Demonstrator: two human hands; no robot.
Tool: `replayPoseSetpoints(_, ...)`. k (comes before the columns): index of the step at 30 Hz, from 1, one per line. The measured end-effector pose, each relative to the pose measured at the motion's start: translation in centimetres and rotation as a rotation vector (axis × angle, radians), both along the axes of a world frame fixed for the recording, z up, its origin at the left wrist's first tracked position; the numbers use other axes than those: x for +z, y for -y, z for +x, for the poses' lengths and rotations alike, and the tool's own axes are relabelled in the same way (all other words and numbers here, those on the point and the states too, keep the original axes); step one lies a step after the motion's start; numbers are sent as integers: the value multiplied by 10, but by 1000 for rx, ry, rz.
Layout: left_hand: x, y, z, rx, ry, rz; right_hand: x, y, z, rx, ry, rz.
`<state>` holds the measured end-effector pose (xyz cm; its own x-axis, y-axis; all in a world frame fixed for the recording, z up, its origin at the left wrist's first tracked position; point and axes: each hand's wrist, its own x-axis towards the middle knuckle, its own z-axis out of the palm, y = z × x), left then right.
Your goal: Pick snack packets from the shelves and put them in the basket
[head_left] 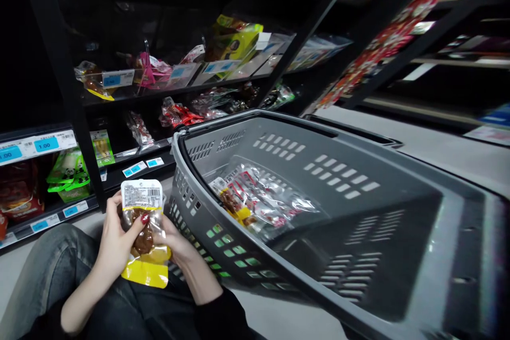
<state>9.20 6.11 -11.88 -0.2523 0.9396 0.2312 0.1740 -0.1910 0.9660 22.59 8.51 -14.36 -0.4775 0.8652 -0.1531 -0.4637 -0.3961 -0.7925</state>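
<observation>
Black shelving (59, 53) fills the far side of the aisle, with packets set along its tiers. Before it, to the person's right, I see a big grey shopping basket (374, 159) with slotted walls, standing on the pale floor (287, 316). The person sits low beside it, legs in faded dark jeans (56, 265), black sleeve (223, 311) pushed back from the right forearm. Inside the basket, at the end nearer the shelves, lies a loose heap of clear, shiny packets (258, 196), some with red on them, one with yellow. On the shelves I make out a yellow-green bag (235, 45), green packs (69, 172) with panda pictures, and red-and-clear packs (181, 116). The left hand (115, 236) and right hand (177, 241) come together over the lap, both on one packet (145, 247), held upright just outside the basket. The left thumb presses across its front; the right hand grips its other edge, the fingers mostly hidden behind. It is clear in the middle, brown food showing, yellow at the bottom, and its white label (141, 194) bears a barcode. A price tag (47, 144) reads 1.00, and the left thumbnail (145, 219) is dark red
</observation>
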Motion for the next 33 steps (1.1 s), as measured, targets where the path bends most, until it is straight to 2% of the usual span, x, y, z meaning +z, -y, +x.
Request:
replayPoseSetpoints(4,-4,-4,-2,-71,94,-54,2,0,5,53,-70,-33)
replayPoseSetpoints(9,-6,-11,-4,-22,147,-33,3,1,-1,42,-87,-35)
replayPoseSetpoints(12,-5,-14,-7,-12,295,-169,5,4,-4,55,-57,-36)
replayPoseSetpoints(15,-1,-16,-9,-200,471,-370,7,6,-4,51,-22,-38)
replayPoseSetpoints(18,1,-15,-9,-365,638,-409,8,5,0,38,11,-30)
replayPoseSetpoints(23,-5,-14,-6,-338,930,-473,5,-1,5,34,55,-5)
replayPoseSetpoints(26,-9,-14,-6,-366,1003,-529,4,-5,4,-6,71,23)
replayPoseSetpoints(29,-7,-14,-6,-380,997,-532,8,-7,0,-95,101,143)
replayPoseSetpoints(33,2,-10,-8,-318,941,-513,18,-2,-6,-201,261,444)
